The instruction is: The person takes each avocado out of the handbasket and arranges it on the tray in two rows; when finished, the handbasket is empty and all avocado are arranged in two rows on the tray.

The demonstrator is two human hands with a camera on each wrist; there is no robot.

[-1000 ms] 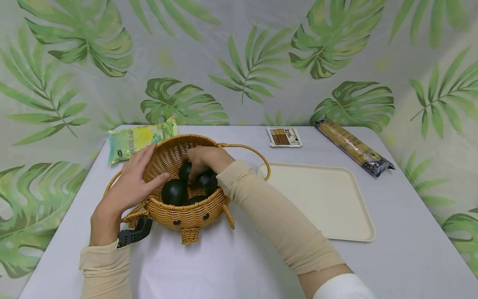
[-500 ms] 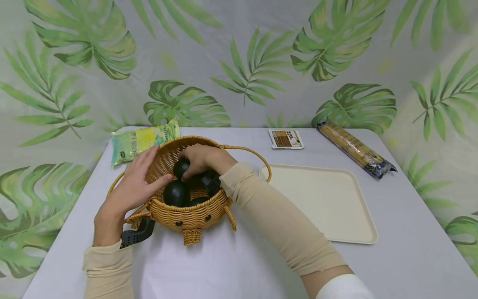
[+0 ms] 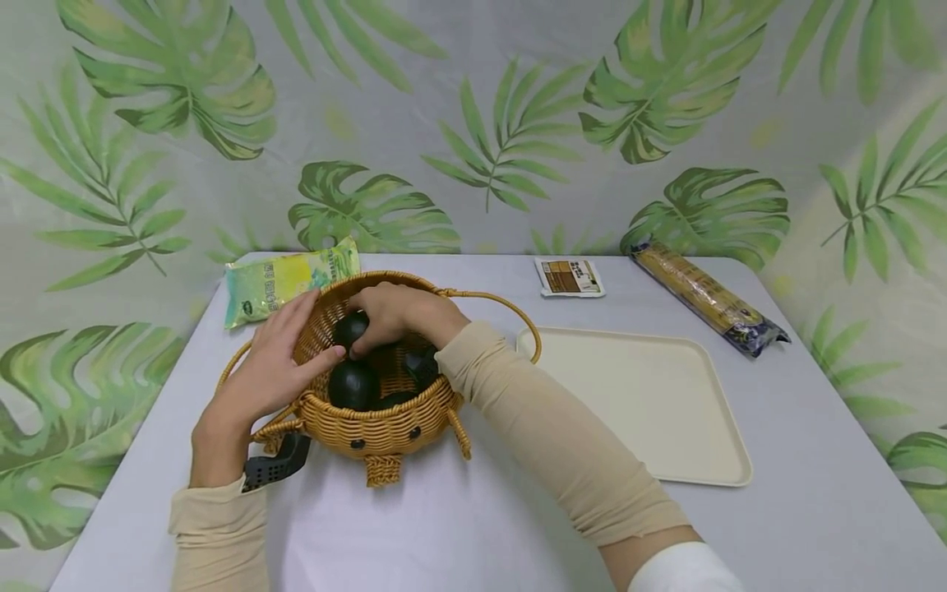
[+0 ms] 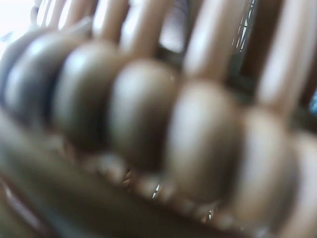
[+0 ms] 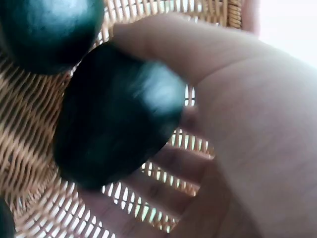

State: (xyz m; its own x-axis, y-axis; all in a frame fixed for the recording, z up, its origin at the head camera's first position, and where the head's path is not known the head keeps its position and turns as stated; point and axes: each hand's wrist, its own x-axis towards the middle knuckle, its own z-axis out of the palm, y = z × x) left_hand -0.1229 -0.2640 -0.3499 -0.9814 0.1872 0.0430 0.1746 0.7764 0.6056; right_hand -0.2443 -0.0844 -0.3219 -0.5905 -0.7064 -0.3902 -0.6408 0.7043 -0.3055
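One avocado clamped in right hand's grip, left hand unclenched at basket, other avocados inside, none visibly out yet.

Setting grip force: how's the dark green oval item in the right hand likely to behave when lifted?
Probably a bit slippery: the dark green oval item has glossy highlights. Apt to roll if released, being rounded, egg-like. Likely firm rather than floppy; no dent shows by the right hand. Weight I can't tell.
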